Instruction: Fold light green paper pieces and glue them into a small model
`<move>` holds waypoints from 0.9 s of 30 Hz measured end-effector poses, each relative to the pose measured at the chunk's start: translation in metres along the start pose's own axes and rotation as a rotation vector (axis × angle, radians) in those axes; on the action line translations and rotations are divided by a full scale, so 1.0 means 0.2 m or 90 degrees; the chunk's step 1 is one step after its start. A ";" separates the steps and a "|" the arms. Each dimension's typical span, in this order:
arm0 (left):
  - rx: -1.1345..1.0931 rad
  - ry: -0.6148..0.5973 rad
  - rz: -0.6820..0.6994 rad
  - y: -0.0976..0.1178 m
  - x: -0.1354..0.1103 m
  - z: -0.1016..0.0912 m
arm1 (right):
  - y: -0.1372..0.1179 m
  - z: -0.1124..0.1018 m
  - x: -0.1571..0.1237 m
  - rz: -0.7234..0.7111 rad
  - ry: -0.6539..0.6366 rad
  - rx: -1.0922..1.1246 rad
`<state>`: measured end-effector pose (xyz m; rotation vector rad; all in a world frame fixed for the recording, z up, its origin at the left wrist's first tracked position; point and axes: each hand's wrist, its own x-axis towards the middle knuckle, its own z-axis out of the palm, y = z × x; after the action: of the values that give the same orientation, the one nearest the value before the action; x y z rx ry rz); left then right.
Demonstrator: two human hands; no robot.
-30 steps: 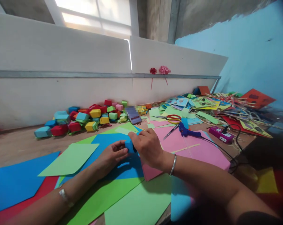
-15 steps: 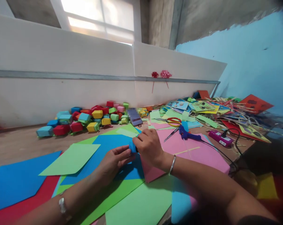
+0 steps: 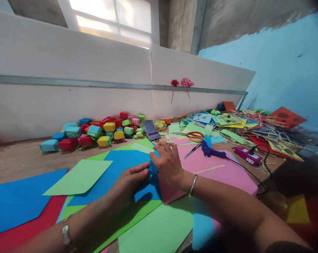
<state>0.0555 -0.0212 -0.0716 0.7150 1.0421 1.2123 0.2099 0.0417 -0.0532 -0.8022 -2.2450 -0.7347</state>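
Observation:
Between my hands is a small folded blue paper piece (image 3: 154,166), mostly covered by fingers. My right hand (image 3: 167,162) is closed on it from above and the right, its fingertips curled over the top. From the left, my left hand (image 3: 134,177) pinches at its near edge with finger and thumb close together. Under both hands lies a blue paper sheet (image 3: 116,165) on top of green sheets. A light green paper piece (image 3: 81,177) rests to the left of my left hand.
Several coloured paper boxes (image 3: 69,144) are heaped at the back left, near a phone (image 3: 151,130). On pink sheets (image 3: 208,175) lie scissors (image 3: 195,136), a craft knife (image 3: 192,151) and a blue glue gun (image 3: 211,151), its cord running past a purple power strip (image 3: 248,155). Cards and sticks pile up at right.
My left hand has shifted slightly, its fingers straighter. The blue paper piece has moved a little to the right and sits more under my right hand's fingers.

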 end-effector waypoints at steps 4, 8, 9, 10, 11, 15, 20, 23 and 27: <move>-0.030 0.011 -0.023 0.00 0.00 0.00 | 0.00 0.01 0.00 -0.009 0.058 -0.018; -0.035 0.016 -0.031 0.00 -0.01 0.00 | 0.00 0.00 0.00 -0.025 0.086 -0.025; -0.026 0.013 -0.031 0.00 -0.01 0.00 | 0.00 0.00 0.00 -0.025 0.090 -0.026; -0.018 0.010 -0.027 0.00 -0.01 0.00 | -0.01 0.00 0.00 -0.025 0.097 -0.028; -0.010 0.006 -0.021 0.00 -0.01 0.00 | -0.01 0.00 0.00 -0.025 0.105 -0.031; 0.003 -0.013 0.033 -0.01 -0.01 0.00 | -0.01 0.00 0.00 -0.018 0.124 -0.042; 0.043 -0.001 0.044 0.00 -0.03 0.00 | -0.02 0.00 0.00 -0.018 0.121 -0.050; 0.087 0.012 0.050 0.02 -0.04 0.01 | -0.02 -0.02 0.00 -0.026 0.122 -0.040; 0.175 0.012 0.142 0.04 -0.03 0.02 | -0.03 -0.05 0.01 -0.053 0.096 -0.019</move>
<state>0.0565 -0.0249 -0.0614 1.0581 1.1816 1.2793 0.2080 0.0332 -0.0469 -0.6476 -2.1463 -0.8411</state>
